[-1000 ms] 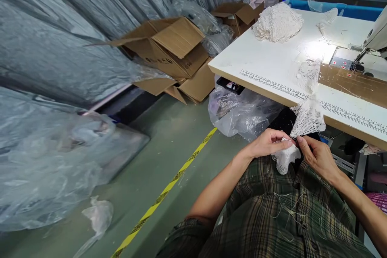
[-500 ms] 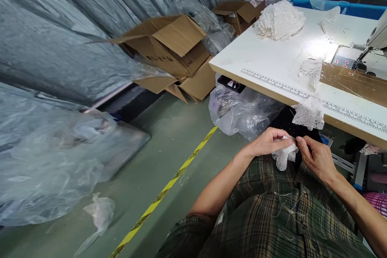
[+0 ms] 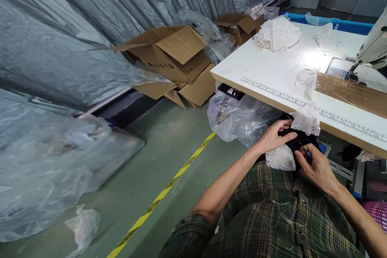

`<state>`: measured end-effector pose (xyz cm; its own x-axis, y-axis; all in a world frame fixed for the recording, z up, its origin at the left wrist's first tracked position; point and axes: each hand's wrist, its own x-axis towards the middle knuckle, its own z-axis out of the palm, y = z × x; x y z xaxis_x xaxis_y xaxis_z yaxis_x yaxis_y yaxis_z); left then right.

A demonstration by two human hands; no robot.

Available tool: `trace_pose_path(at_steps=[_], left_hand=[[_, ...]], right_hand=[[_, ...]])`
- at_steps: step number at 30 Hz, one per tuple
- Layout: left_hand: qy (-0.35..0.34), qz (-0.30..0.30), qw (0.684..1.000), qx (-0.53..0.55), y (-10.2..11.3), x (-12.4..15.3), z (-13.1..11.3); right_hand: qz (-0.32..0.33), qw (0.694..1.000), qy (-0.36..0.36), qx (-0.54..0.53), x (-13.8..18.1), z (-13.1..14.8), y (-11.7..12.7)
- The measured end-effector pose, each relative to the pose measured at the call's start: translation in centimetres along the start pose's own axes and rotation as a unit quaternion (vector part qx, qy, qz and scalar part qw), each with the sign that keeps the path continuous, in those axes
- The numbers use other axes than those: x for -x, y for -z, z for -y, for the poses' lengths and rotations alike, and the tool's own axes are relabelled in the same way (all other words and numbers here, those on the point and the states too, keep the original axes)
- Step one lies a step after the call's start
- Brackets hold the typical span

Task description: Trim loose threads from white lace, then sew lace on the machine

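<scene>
My left hand (image 3: 275, 136) is open, thumb and fingers apart, with its fingertips close to a white lace piece (image 3: 306, 120) that hangs over the table's front edge. Whether they touch it I cannot tell. Below that hand, another white lace piece (image 3: 280, 159) lies spread on my lap. My right hand (image 3: 317, 165) is closed around a small blue-handled tool (image 3: 307, 153), mostly hidden by the fingers; its thin tip points up and left. More lace (image 3: 306, 84) runs from the hanging piece up onto the tabletop.
The white table (image 3: 242, 64) carries a printed ruler, a lace pile (image 3: 277, 34) and a sewing machine (image 3: 373, 44). A clear plastic bag (image 3: 236, 115) sits under the table's left corner. Cardboard boxes (image 3: 178, 54) stand farther left. Yellow-black tape (image 3: 169, 187) crosses the floor.
My left hand has let go of the bunched lace, which now lies flatter on my lap, and has moved up toward the hanging lace. The blue tool in my right hand now shows.
</scene>
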<state>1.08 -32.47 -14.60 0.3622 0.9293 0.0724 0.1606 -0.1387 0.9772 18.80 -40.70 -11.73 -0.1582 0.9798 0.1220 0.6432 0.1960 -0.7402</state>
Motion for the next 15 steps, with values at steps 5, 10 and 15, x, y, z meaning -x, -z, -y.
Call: trace_pose_path(at_steps=[5,10,15], left_hand=[[-0.054,-0.01,0.996,-0.077,-1.1,0.9,-2.2],[-0.153,0.083,0.969,-0.174,-2.0,4.2,-2.8],[-0.168,0.05,0.976,-0.127,-0.8,4.6,-3.2]], right_hand=[[-0.074,0.996,0.05,-0.027,-0.6,2.3,1.6],[-0.164,0.986,-0.004,-0.024,-1.1,2.1,1.2],[-0.091,0.994,0.002,-0.057,-0.5,2.2,1.5]])
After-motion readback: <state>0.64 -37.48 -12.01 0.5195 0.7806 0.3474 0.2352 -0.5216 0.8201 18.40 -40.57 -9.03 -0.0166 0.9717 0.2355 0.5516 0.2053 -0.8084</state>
